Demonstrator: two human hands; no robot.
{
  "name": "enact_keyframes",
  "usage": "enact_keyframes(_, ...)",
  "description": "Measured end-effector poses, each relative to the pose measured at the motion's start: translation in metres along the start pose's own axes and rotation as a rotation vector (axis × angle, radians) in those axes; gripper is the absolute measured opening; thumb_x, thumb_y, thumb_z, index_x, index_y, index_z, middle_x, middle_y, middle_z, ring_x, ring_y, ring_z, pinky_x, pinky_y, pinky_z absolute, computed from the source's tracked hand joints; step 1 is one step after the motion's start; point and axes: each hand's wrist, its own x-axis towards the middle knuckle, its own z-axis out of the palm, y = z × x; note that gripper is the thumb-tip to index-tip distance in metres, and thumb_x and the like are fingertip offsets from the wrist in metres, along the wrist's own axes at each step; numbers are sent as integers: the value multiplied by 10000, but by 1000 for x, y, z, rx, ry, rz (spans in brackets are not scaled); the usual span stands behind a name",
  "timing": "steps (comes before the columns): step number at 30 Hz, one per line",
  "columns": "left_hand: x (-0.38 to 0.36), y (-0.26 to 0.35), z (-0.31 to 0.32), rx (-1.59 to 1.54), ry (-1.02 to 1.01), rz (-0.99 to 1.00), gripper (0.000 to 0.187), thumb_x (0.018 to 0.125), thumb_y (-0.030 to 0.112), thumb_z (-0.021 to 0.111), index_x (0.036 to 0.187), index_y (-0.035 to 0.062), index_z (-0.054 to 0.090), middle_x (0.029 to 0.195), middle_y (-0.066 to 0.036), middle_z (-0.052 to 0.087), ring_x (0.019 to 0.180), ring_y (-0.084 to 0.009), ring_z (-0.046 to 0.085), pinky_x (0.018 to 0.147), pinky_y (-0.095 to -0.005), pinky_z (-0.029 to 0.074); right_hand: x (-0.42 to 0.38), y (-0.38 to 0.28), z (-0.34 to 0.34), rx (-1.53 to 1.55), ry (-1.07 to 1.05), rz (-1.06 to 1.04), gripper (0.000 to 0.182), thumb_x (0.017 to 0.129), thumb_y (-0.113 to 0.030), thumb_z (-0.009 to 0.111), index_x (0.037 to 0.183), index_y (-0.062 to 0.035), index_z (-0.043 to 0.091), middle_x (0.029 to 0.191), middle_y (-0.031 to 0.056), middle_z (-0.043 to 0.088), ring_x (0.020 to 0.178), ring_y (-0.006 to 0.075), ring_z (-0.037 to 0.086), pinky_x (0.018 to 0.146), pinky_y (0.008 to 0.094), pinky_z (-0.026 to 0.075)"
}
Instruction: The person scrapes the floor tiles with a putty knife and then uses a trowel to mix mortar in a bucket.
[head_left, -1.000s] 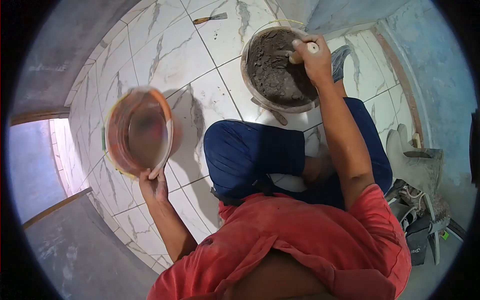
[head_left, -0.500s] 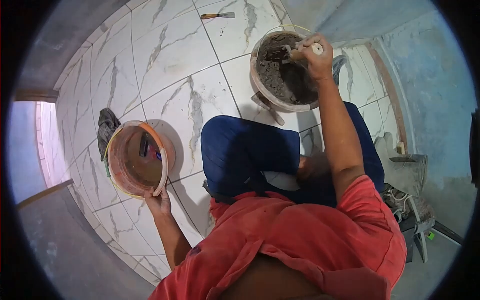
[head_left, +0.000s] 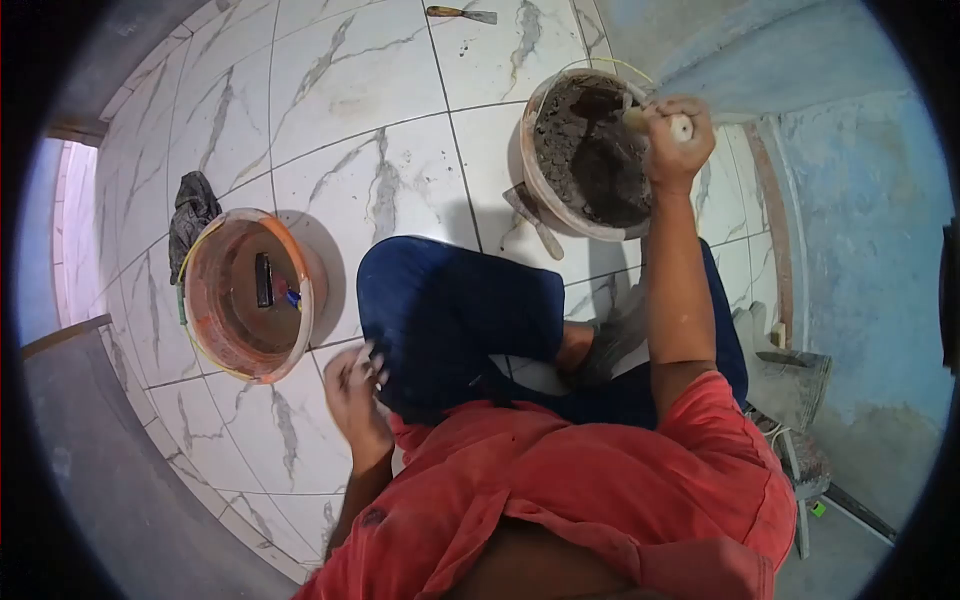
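My right hand [head_left: 678, 145] is closed around the pale, round-ended handle of a trowel [head_left: 634, 120], over the right side of a bucket [head_left: 530, 150] of dark, wet mortar [head_left: 600, 165]. The trowel's blade is hidden. Beside my knee, my left hand [head_left: 355, 395] hangs with loosely bent fingers apart, and nothing shows in it. Near it stands an orange bucket [head_left: 312, 280] of murky water, with a black block-like object [head_left: 264, 280] and a small blue item [head_left: 293, 299] in it.
A flat-bladed tool [head_left: 540, 225] lies against the mortar bucket. Farther off is a putty knife [head_left: 462, 15]. A dark crumpled bag or cloth [head_left: 192, 215] sits behind the orange bucket. Dusty tools [head_left: 795, 390] are piled by the blue wall [head_left: 870, 250].
My left hand has let go of the orange bucket's rim and come back toward my knee. My right hand, with the trowel, has shifted toward the mortar bucket's right rim. The view has moved slightly.
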Motion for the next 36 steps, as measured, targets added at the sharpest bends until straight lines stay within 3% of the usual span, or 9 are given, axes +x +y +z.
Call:
enact_keyframes(2, 43, 14, 64, 29, -325, 172, 353, 946, 170, 572, 1233, -33, 548, 1221, -132, 580, 1091, -202, 582, 934, -326, 471, -8, 13, -2, -73, -125, -109, 181, 718, 78, 662, 800, -37, 548, 811, 84, 627, 755, 159, 618, 716, 302, 520)
enact_keyframes(3, 74, 6, 98, 243, -485, 499, 415, 933, 168, 594, 1279, -48, 522, 1243, -140, 573, 1134, -226, 569, 976, -332, 454, -13, 17, -1, -70, -140, -99, 181, 718, 78, 662, 800, -37, 548, 811, 84, 627, 755, 159, 618, 716, 302, 520)
enact_keyframes(6, 152, -2, 227, 326, -489, 431, 703, 856, 220, 685, 1430, -28, 365, 1422, -255, 417, 1344, -359, 407, 1097, -413, 351, -29, 25, -3, -69, -224, -73, 192, 719, 79, 667, 804, -44, 546, 813, 85, 626, 755, 169, 619, 725, 295, 511)
enact_keyframes(10, 197, -8, 302, 339, -543, 383, 679, 832, 120, 645, 1437, -9, 363, 1376, -245, 464, 1304, -344, 448, 1078, -387, 369, -19, 24, -4, -54, -243, -32, 188, 722, 75, 662, 805, -45, 545, 815, 82, 627, 753, 171, 621, 728, 291, 507)
enact_keyframes(12, 191, -14, 309, 239, -646, 262, 637, 803, -43, 525, 1422, 6, 383, 1272, -222, 544, 1202, -285, 532, 1025, -354, 419, -11, 23, -3, -90, -209, -25, 185, 720, 62, 675, 806, -47, 553, 818, 83, 631, 756, 175, 625, 724, 293, 510)
enact_keyframes(19, 192, -17, 305, 156, -714, 76, 631, 797, -59, 510, 1411, -8, 373, 1224, -174, 557, 1116, -244, 561, 977, -344, 446, 9, 48, 6, 58, -140, 168, 143, 720, 31, 693, 793, -35, 589, 796, 69, 633, 737, 138, 619, 715, 290, 515)
enact_keyframes(24, 194, -29, 307, 74, -688, 205, 615, 789, -50, 507, 1392, -42, 386, 1230, -170, 553, 1123, -249, 551, 1005, -333, 415, -2, 75, -25, -234, 47, 207, 113, 727, -48, 680, 755, -42, 570, 765, 55, 623, 716, 136, 601, 675, 262, 482)
enact_keyframes(28, 190, -39, 314, 16, -634, 314, 571, 796, -18, 523, 1360, -35, 433, 1220, -185, 579, 1120, -267, 571, 1009, -343, 409, -12, 47, -7, -116, 186, 351, 109, 731, -37, 673, 776, -36, 574, 760, 48, 618, 721, 135, 595, 681, 270, 484)
enact_keyframes(36, 194, -31, 312, 195, -486, 333, 551, 816, 56, 571, 1356, 31, 468, 1182, -226, 627, 1134, -350, 595, 1000, -385, 425, -52, 2, -11, -69, -226, 140, 132, 740, 35, 634, 803, -49, 553, 792, 85, 613, 741, 168, 610, 740, 304, 511)
